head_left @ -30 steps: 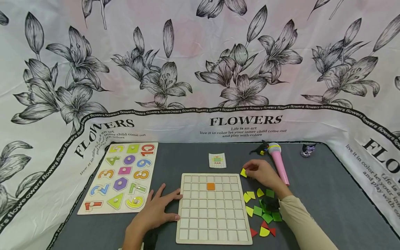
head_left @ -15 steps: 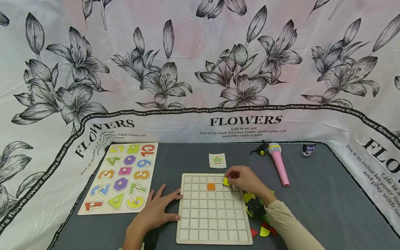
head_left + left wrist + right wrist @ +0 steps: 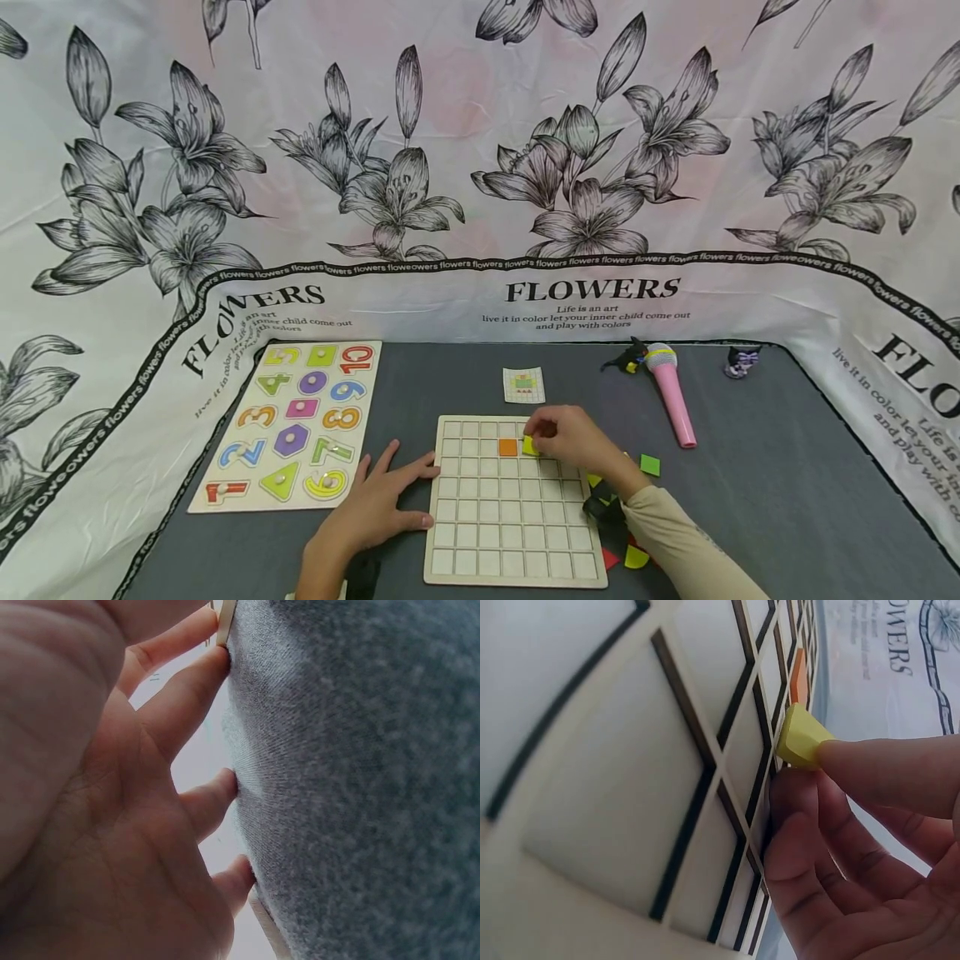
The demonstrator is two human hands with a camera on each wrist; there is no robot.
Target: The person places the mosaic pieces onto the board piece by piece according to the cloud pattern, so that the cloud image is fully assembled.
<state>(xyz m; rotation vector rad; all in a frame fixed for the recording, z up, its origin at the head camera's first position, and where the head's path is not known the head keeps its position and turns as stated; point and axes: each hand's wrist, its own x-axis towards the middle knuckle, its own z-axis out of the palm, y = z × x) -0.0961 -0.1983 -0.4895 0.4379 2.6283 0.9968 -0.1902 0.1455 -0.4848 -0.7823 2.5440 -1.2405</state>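
Item: yellow tile [image 3: 530, 446], pinched in right hand [image 3: 573, 440], carried from the loose pieces [image 3: 649, 465] to the grid board [image 3: 512, 567], now just beside the orange tile [image 3: 507, 447]; seating appeared imminent. Left hand [image 3: 375, 506] stayed flat, fingers spread, bracing the board's edge.

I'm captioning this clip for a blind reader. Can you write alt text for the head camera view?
A right hand pinches a yellow piece over the wooden grid board, beside an orange square already seated. The left hand rests flat at the board's left edge; a number puzzle lies left, a pink microphone right.
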